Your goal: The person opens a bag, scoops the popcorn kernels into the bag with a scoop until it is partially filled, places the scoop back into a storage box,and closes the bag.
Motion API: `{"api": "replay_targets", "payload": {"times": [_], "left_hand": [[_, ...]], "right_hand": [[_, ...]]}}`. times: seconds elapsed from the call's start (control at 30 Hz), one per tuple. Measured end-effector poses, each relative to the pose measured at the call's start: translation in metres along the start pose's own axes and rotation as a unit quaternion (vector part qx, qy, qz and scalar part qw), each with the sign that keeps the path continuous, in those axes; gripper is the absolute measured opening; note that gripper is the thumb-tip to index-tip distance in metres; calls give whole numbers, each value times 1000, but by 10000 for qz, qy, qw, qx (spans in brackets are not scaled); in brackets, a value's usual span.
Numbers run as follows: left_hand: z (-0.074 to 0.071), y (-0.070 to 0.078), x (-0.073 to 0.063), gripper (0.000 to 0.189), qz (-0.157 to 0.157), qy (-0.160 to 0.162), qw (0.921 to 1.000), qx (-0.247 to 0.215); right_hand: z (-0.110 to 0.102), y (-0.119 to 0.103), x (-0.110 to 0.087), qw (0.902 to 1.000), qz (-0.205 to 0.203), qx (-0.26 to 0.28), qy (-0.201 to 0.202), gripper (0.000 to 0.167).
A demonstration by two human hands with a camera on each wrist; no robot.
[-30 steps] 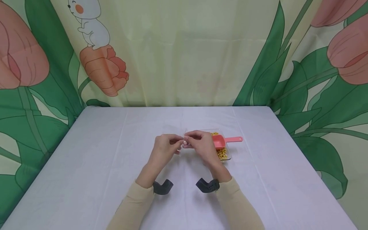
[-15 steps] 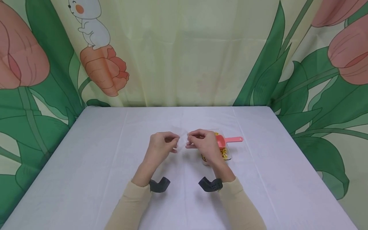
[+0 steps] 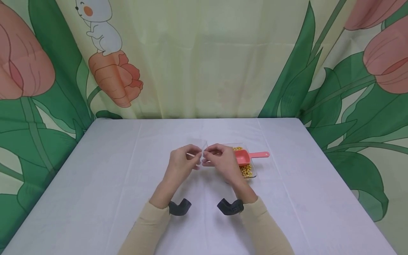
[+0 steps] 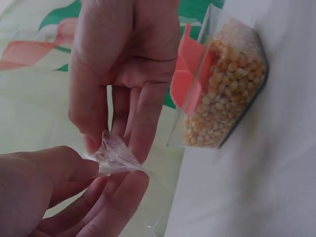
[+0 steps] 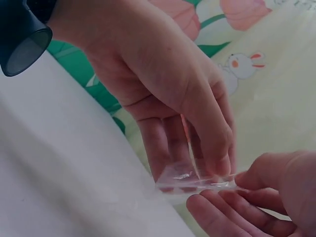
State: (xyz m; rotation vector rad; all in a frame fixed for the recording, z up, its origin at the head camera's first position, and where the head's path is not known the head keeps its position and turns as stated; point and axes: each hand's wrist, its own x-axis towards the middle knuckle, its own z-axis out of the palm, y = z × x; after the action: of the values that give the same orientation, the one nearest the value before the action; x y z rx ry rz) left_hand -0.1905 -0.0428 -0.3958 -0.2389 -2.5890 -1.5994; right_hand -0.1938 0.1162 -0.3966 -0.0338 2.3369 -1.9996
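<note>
The white tabletop (image 3: 105, 184) carries a clear box (image 3: 251, 171) of corn kernels (image 3: 246, 170) with a pink scoop (image 3: 247, 156) resting in it, at about three o'clock from the hands, seemingly kept within reach. Just above the tabletop's middle, the left hand (image 3: 182, 163) and right hand (image 3: 223, 160) meet, each grip pinching an edge of a small clear plastic bag (image 4: 114, 159) between thumb and fingertips, apparently to work its mouth apart.

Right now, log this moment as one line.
left hand: pinches bag | right hand: pinches bag | scoop: in corn box | box: on table
</note>
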Motion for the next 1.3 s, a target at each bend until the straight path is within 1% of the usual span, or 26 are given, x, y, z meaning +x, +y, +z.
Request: {"api": "replay_targets", "payload": {"times": [0.17,0.33,0.5,0.67,0.77,0.87,0.97,1.03,1.17,1.3], "left_hand": [[5,-1,0,16,217,33,9994,252],[3,2,0,15,395,131,9985,368],[1,3,1,14,351,183,9982,442],[-2,3,1,14,357,224,9984,365],[-4,3,1,14,383,319,9980,401],[-6,3,1,15,411,435,9969,509],[-8,3,1,16,527,541,9949,674],[-9,3,0,17,679,602,9928,786],[-12,3,-1,18,980,727,9860,1139],[-14,3,-2,20,1148,782,9814,1327]], "right_hand": [[2,-2,-1,9996,-19,-249,101,17],[2,-2,-2,9992,-48,-312,247,18],[1,0,0,9984,-164,-405,350,17],[0,-1,0,9966,-220,-626,492,19],[0,-2,-1,9941,-305,-836,627,17],[0,-1,0,9903,-490,-1048,772,16],[-1,0,1,9862,-684,-1211,895,15],[-2,0,1,9831,-793,-1341,962,15],[-5,0,1,9761,-944,-1632,1076,13],[-7,0,0,9723,-1049,-1760,1126,14]]}}
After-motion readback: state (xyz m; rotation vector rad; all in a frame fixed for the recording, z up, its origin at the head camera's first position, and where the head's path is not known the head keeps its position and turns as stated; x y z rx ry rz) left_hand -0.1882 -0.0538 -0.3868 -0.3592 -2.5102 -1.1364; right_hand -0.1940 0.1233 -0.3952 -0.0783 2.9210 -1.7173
